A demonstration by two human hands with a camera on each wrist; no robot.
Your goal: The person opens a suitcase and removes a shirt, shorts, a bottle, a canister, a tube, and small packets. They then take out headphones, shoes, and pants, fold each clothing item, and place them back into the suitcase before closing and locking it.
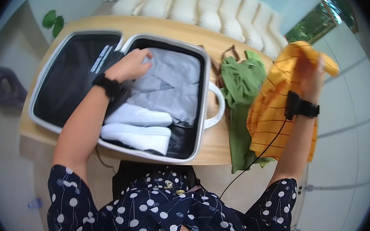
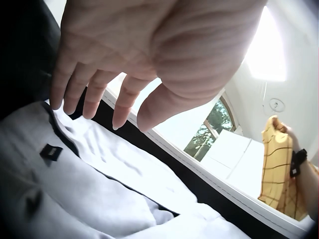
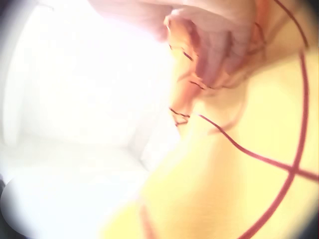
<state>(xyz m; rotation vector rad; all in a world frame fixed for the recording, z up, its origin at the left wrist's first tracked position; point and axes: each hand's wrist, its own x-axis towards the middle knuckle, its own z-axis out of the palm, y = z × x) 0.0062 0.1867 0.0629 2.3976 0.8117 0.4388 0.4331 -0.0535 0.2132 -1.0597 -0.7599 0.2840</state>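
Note:
My left hand (image 1: 132, 65) reaches over the open suitcase (image 1: 209, 65), fingers loosely spread above a folded grey garment (image 1: 170, 75). In the left wrist view the fingers point down toward that garment, which bears a small black label (image 2: 51, 152), and they hold nothing. Off to the right, my right hand (image 1: 313, 80) grips a yellow checked cloth (image 1: 276, 103) near its top, so that it hangs down past the table edge. The right wrist view has the fingers curled into the bunched yellow fabric (image 3: 269, 124). White shoes (image 1: 138, 135) lie side by side at the suitcase's near side.
A green garment (image 1: 241, 84) with brown straps lies right of the suitcase on the wooden table (image 1: 216, 145), hanging over its near edge. The suitcase's black-lined lid half (image 1: 65, 82) lies open at left. A cream cushioned sofa (image 1: 202, 8) stands behind the table.

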